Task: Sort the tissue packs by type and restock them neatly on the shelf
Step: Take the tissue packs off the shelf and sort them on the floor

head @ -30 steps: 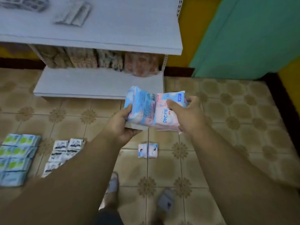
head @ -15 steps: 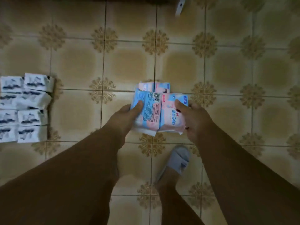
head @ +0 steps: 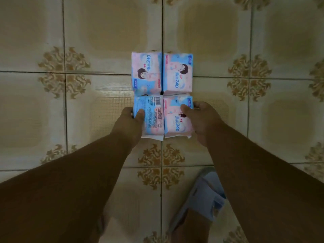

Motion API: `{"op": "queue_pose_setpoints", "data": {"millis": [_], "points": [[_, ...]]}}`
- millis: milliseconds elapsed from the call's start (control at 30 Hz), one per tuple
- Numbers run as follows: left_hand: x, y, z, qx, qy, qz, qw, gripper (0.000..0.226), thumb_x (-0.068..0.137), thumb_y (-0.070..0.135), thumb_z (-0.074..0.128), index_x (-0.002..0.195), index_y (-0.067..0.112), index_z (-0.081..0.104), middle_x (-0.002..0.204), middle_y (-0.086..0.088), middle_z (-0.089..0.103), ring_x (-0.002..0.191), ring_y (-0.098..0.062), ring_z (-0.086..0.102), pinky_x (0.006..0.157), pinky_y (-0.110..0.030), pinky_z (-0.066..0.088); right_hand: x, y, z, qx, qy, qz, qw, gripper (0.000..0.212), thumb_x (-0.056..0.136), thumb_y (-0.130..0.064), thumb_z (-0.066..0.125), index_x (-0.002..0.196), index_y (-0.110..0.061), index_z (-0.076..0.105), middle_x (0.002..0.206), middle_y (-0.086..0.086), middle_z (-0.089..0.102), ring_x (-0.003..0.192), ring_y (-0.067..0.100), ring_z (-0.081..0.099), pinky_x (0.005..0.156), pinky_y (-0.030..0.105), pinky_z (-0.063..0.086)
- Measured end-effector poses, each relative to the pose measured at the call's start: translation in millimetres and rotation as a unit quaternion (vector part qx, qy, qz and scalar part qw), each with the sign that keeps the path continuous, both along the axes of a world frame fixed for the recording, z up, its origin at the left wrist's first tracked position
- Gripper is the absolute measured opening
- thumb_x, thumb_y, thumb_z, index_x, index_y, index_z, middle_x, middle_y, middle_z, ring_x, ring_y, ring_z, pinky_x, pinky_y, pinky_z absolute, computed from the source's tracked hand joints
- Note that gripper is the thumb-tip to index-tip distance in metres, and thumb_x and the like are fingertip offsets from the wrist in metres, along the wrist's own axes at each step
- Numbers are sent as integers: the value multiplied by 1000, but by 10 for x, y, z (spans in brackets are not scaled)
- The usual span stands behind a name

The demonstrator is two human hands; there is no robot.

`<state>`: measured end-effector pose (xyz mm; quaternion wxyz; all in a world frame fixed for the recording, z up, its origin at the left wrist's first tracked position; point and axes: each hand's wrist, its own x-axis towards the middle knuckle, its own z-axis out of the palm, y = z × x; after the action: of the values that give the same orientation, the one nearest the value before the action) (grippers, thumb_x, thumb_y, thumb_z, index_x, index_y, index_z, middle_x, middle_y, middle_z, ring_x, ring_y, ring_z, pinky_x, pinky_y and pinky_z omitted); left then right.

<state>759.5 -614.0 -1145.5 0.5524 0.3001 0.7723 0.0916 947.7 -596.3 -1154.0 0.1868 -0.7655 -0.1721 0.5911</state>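
Note:
Several pink-and-blue packs marked 240 form a square block on the tiled floor. The two far packs [head: 162, 73] lie face up side by side. My left hand [head: 129, 123] grips the near left pack [head: 151, 118], which shows its blue printed back with a barcode. My right hand [head: 201, 120] grips the near right pack [head: 177, 118], thumb on its pink front. Both near packs sit tight against the far pair. The shelf is out of view.
Beige patterned floor tiles [head: 105, 41] fill the view all around the packs. My foot in a pale blue slipper [head: 201, 199] stands at the lower right, close behind the packs.
The view dropped from the shelf to the floor. Both hands lowered the two held packs down against the pair lying on the tiles. The white packs at the left left the view.

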Motion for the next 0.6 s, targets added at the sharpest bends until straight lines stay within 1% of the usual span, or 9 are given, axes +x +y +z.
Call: {"op": "queue_pose_setpoints", "data": {"millis": [67, 133, 200, 267, 333, 400, 433, 500, 600], "points": [[-55, 20, -19, -14, 8, -41, 999, 39, 104, 35, 43, 140, 23, 40, 128, -2, 61, 96, -13, 61, 64, -23, 50, -84, 65, -17, -5, -17, 23, 1000, 43, 92, -27, 68, 130, -11, 55, 107, 6, 70, 87, 22, 71, 72, 43, 61], [-94, 15, 177, -27, 17, -111, 993, 54, 104, 26, 44, 153, 24, 22, 141, -4, 50, 106, -16, 58, 65, -22, 50, -167, 70, 181, -22, -43, 60, 997, 56, 93, -31, 65, 141, -12, 43, 119, 4, 63, 94, 21, 68, 76, 38, 59], [-102, 2, 611, -21, 34, -163, 986, 67, 103, 21, 44, 157, 28, 5, 152, -6, 35, 124, -22, 52, 82, -27, 50, -258, 30, 595, -14, -71, 128, 989, 57, 94, -32, 64, 141, -13, 40, 124, 5, 59, 102, 22, 63, 81, 33, 52], [-75, -15, 1249, 28, 50, -197, 979, 64, 103, 18, 44, 157, 29, 11, 154, -5, 31, 135, -22, 41, 95, -30, 42, -347, -5, 1172, 26, -99, 198, 975, 58, 93, -31, 65, 143, -15, 40, 133, 7, 55, 114, 23, 59, 86, 29, 47], [-84, -6, 1994, 88, 72, -227, 967, 60, 102, 18, 44, 155, 27, 19, 153, -4, 33, 136, -21, 40, 101, -31, 37, -478, -13, 1915, 77, -118, 248, 958, 60, 92, -28, 65, 146, -18, 39, 139, 8, 49, 123, 22, 53, 97, 30, 44], [-150, 47, 2841, 152, 96, -239, 954, 56, 100, 17, 45, 152, 27, 28, 148, -4, 40, 130, -22, 45, 100, -33, 38, -616, 14, 2800, 141, -138, 274, 941, 62, 91, -25, 67, 146, -18, 39, 142, 6, 43, 129, 21, 46, 105, 28, 35], [-202, 108, 3285, 184, 109, -239, 947, 54, 99, 15, 47, 150, 26, 33, 144, -4, 43, 127, -23, 47, 98, -34, 39, -673, 52, 3266, 178, -147, 278, 933, 61, 90, -24, 67, 145, -18, 41, 143, 6, 42, 129, 20, 46, 105, 26, 34], [-322, 251, 4211, 241, 135, -241, 930, 52, 96, 11, 48, 145, 26, 41, 137, -5, 50, 120, -25, 51, 93, -34, 41, -778, 175, 4253, 243, -163, 271, 917, 56, 90, -22, 65, 142, -21, 44, 141, 3, 42, 124, 18, 49, 99, 24, 38], [-470, 486, 5649, 324, 178, -230, 900, 53, 97, 6, 44, 142, 34, 44, 136, -1, 50, 112, -23, 52, 84, -32, 44, -910, 464, 5702, 314, -174, 260, 896, 45, 91, -24, 62, 133, -26, 48, 135, -2, 44, 111, 16, 57, 90, 29, 48]]}}
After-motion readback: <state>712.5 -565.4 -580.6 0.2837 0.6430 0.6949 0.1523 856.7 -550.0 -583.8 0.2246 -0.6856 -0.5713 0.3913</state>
